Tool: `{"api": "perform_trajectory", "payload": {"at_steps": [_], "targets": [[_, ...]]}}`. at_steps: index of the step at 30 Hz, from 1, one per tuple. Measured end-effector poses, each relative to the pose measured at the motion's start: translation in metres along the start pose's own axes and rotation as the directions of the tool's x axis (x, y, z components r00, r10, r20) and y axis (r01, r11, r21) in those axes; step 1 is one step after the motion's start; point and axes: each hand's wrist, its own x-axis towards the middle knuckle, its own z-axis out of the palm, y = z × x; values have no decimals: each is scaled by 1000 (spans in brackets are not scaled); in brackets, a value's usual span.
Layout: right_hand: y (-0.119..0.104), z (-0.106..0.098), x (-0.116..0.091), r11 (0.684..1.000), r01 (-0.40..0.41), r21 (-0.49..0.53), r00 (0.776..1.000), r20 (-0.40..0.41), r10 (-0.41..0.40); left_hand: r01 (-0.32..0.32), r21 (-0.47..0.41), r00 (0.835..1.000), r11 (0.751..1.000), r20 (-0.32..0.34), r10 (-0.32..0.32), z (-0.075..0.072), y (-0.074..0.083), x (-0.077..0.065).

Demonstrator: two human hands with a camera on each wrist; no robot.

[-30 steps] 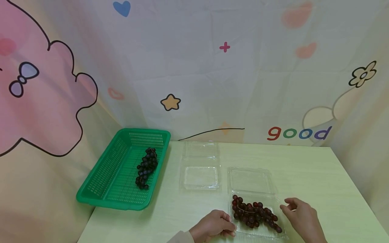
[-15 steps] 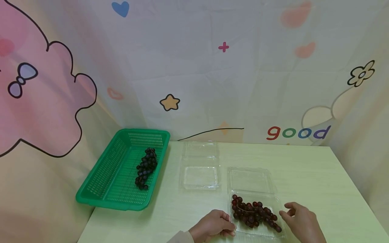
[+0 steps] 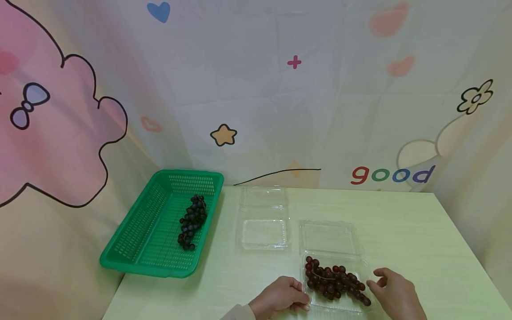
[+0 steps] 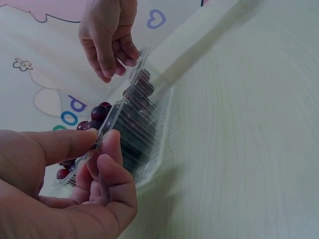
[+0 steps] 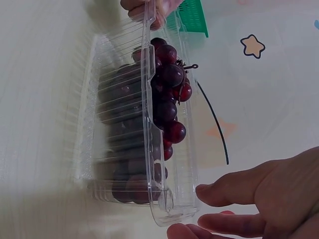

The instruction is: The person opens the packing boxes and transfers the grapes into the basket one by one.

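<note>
A clear plastic clamshell box (image 3: 338, 303) lies with its lid (image 3: 330, 237) folded back, holding a bunch of dark red grapes (image 3: 330, 279). My left hand (image 3: 278, 297) pinches the box's left rim between thumb and fingers, as the left wrist view confirms. At the box's right side is my right hand (image 3: 396, 291), fingers loosely bent. In the right wrist view its thumb (image 5: 219, 191) and fingertips are close by the box's corner; whether they touch it I cannot tell. The grapes (image 5: 167, 99) rise a little above the rim there.
A green plastic basket (image 3: 156, 269) stands at the left, with a bunch of black grapes (image 3: 194, 222) inside. Between basket and filled box, farther back, lies a second opened clear box (image 3: 264, 233). A printed curtain (image 3: 256, 89) hangs behind the pale table (image 3: 416, 231).
My right hand has shifted slightly toward the near side of the box and closer to its right rim. My left hand stays on the left rim; the grapes have not moved.
</note>
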Motion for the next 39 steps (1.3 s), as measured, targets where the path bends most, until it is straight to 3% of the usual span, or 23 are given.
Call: {"api": "perform_trajectory", "payload": {"at_steps": [39], "targets": [[3,6,-2,998,47,-39,999,16,-46,2,3,1000,1000,-2,-2,0,1,0]]}}
